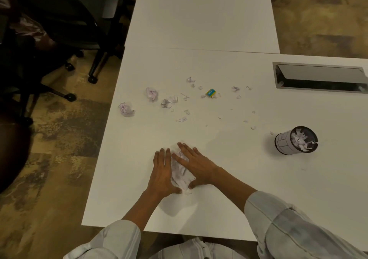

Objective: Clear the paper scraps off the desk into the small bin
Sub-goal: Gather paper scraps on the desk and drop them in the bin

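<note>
Paper scraps (180, 172), gathered into a crumpled heap, lay on the white desk (229, 179) near its front edge, pressed between the two hands. Left hand (162, 171) rested flat on the heap's left side, fingers extended and spread; right hand (196, 164) lay flat across its right side, fingers extended, thumb against the heap's near edge. Neither hand was closed around the paper. Beyond the heap, three larger crumpled balls (152, 93) and many small fragments (182, 119) were scattered toward the desk's middle. Among them lay a small yellow and teal eraser (210, 93); its printing was too small to read. Small bin (296, 140), right of the heap and well apart from it, stood tilted in this wide-angle view, already holding scraps; dark line markings on its pale wall were illegible. Bare desk surface separated heap and bin. Farther right and beyond the bin, a recessed cable tray (320, 78) was set into the desk. Left of the desk's edge stood dark office chairs (65, 25) on patterned carpet.
</note>
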`<state>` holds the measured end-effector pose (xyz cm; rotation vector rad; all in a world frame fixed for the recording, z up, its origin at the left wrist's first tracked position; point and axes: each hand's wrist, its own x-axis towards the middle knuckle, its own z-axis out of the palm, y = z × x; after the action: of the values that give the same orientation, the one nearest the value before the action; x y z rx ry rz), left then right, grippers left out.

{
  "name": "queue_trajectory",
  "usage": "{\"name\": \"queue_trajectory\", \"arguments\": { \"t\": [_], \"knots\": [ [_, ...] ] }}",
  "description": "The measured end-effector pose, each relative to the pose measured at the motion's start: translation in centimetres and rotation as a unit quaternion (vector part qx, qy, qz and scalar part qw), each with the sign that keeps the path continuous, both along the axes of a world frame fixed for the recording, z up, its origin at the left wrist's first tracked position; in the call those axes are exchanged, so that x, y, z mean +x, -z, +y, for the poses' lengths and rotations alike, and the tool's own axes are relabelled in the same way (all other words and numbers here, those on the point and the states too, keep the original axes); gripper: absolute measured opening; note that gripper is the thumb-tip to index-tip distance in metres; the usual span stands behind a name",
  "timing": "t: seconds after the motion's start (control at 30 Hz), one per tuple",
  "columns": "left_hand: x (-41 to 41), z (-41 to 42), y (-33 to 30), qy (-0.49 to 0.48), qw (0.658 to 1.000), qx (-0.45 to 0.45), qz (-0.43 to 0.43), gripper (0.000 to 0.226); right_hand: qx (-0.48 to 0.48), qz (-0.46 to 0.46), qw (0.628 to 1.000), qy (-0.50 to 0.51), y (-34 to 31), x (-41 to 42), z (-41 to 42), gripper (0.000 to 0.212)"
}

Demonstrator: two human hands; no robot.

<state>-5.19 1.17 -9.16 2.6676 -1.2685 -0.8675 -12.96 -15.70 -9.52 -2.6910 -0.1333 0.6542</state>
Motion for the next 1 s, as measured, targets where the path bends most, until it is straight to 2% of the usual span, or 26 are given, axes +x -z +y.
{"name": "queue_trajectory", "arguments": {
  "t": [0.1, 0.17, 0.27, 0.33, 0.47, 0.57, 0.7, 0.77, 0.87, 1.0],
  "knots": [
    [-0.8, -0.2, -0.3, -0.078, 0.992, -0.073, 0.059, 0.143, -0.005, 0.017, 1.0, -0.019, 0.0, 0.2, 1.3, 0.107],
    [-1.7, 0.0, -0.4, -0.121, 0.981, -0.122, 0.085, 0.129, 0.009, 0.016, 1.0, -0.021, -0.5, -0.2, 2.0, 0.087],
    [-2.9, 0.3, -0.3, -0.155, 0.968, -0.157, 0.119, 0.108, 0.002, -0.039, 0.999, -0.02, -1.7, -1.8, 2.6, 0.066],
    [-3.5, 0.4, -0.3, -0.162, 0.964, -0.172, 0.119, 0.09, -0.028, -0.095, 0.995, -0.017, -2.0, -2.9, 3.3, 0.057],
    [-4.4, 0.6, 0.1, -0.151, 0.964, -0.205, 0.077, 0.055, -0.047, -0.14, 0.989, 0.013, -1.6, -4.7, 4.8, 0.046],
    [-4.8, 0.6, 0.3, -0.155, 0.962, -0.212, 0.08, 0.042, -0.04, -0.127, 0.991, 0.017, -1.6, -5.2, 5.1, 0.038],
    [-4.2, -0.1, -0.2, -0.173, 0.958, -0.206, 0.096, 0.028, -0.011, -0.063, 0.998, 0.023, -1.5, -4.7, 4.6, 0.028],
    [-3.6, -1.0, -0.7, -0.18, 0.954, -0.21, 0.113, 0.026, 0.004, -0.062, 0.996, 0.07, -1.5, -4.6, 4.1, 0.029],
    [-2.6, -3.8, -2.1, -0.168, 0.953, -0.211, 0.135, 0.025, 0.037, -0.082, 0.976, 0.198, -2.5, -5.1, 2.5, 0.03],
    [-3.1, -10.3, -5.2, -0.097, 0.956, -0.25, 0.117, 0.026, 0.006, -0.166, 0.938, 0.304, -5.6, -6.8, -2.1, 0.019]
  ]
}}
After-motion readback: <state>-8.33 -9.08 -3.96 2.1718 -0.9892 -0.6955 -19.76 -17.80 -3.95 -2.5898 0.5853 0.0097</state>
